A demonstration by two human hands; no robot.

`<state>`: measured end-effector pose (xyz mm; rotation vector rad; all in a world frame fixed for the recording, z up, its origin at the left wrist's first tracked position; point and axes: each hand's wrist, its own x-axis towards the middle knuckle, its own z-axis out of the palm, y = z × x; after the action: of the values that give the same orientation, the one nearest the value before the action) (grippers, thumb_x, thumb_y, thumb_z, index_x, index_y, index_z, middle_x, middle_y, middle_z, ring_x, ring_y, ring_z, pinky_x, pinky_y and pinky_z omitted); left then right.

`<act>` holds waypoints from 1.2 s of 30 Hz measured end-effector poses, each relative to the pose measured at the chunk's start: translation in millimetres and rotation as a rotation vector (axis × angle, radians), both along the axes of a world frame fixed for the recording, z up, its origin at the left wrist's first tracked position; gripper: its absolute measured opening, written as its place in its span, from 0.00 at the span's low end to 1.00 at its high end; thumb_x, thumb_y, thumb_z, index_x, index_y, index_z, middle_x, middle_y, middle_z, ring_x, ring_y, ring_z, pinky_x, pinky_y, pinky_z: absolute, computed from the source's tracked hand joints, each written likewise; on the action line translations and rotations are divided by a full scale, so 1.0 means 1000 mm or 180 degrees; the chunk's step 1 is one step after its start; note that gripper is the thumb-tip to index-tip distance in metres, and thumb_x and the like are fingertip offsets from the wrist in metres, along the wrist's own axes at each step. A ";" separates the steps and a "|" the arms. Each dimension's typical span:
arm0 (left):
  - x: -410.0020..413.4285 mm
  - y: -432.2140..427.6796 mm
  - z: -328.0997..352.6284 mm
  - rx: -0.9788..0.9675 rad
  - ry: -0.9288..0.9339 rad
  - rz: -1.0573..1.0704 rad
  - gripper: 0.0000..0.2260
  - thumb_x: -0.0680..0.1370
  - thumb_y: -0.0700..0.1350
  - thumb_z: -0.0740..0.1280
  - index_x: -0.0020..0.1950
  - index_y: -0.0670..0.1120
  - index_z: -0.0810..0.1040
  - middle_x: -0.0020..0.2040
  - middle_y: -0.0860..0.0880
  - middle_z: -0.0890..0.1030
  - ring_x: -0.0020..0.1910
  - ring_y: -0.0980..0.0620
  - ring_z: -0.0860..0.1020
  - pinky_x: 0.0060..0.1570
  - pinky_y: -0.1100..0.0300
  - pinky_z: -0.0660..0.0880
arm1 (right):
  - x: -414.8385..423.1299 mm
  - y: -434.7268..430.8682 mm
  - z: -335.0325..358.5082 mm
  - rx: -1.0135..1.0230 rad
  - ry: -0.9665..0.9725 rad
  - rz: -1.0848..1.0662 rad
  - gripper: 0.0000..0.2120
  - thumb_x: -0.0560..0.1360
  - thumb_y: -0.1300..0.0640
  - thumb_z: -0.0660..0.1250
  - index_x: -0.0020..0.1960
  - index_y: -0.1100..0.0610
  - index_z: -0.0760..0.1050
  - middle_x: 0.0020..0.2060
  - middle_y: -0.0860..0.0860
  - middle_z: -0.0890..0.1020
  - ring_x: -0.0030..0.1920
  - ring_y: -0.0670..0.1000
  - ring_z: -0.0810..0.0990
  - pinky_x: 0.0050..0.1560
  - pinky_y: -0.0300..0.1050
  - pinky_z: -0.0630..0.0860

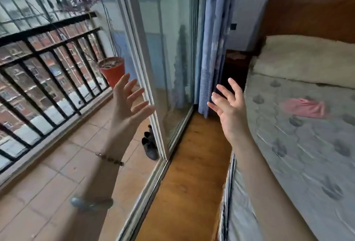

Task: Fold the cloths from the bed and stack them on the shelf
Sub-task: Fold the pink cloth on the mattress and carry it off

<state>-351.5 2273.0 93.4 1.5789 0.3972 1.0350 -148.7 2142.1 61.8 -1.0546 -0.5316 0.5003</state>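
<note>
A crumpled pink cloth (305, 107) lies on the bed (299, 144), which has a grey patterned sheet and fills the right side. My left hand (128, 102) is raised in front of the glass sliding door, fingers spread, holding nothing. Beside the bed's left edge my right hand (228, 106) is also raised with its fingers apart and empty, well left of the pink cloth. No shelf is in view.
A glass sliding door (165, 64) and its floor track run between my hands. A blue curtain (213, 48) hangs at the corner. Beyond the glass are a balcony railing (48, 71), a red plant pot (112, 69) and dark shoes (149, 144). A cream pillow (307, 58) rests against the wooden headboard (311, 14).
</note>
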 end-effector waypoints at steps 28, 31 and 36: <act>0.454 0.158 -0.008 0.0021 0.0102 -0.2028 0.39 0.68 0.48 0.73 0.75 0.52 0.58 0.73 0.51 0.65 0.68 0.53 0.71 0.61 0.52 0.75 | 0.329 0.069 0.000 -0.0191 0.0169 -0.2032 0.31 0.67 0.59 0.71 0.66 0.47 0.65 0.59 0.48 0.76 0.55 0.43 0.80 0.64 0.58 0.73; 0.503 0.166 -0.008 -0.0036 0.0099 -0.2086 0.39 0.68 0.48 0.73 0.75 0.53 0.58 0.73 0.53 0.65 0.68 0.54 0.71 0.62 0.53 0.74 | 0.372 0.072 0.001 -0.0152 0.0198 -0.2201 0.31 0.69 0.63 0.71 0.68 0.49 0.64 0.63 0.52 0.75 0.56 0.46 0.78 0.57 0.50 0.78; 0.590 0.192 -0.018 -0.0089 0.0070 -0.2294 0.39 0.68 0.47 0.73 0.74 0.53 0.58 0.73 0.50 0.64 0.68 0.53 0.71 0.59 0.58 0.75 | 0.439 0.088 -0.007 -0.0121 0.0192 -0.2472 0.32 0.72 0.65 0.69 0.72 0.51 0.63 0.66 0.54 0.72 0.57 0.43 0.77 0.47 0.38 0.77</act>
<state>238.4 2465.2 75.4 1.5302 -0.1487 0.4510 290.5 2230.2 54.4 -1.1824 -0.0323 -0.1452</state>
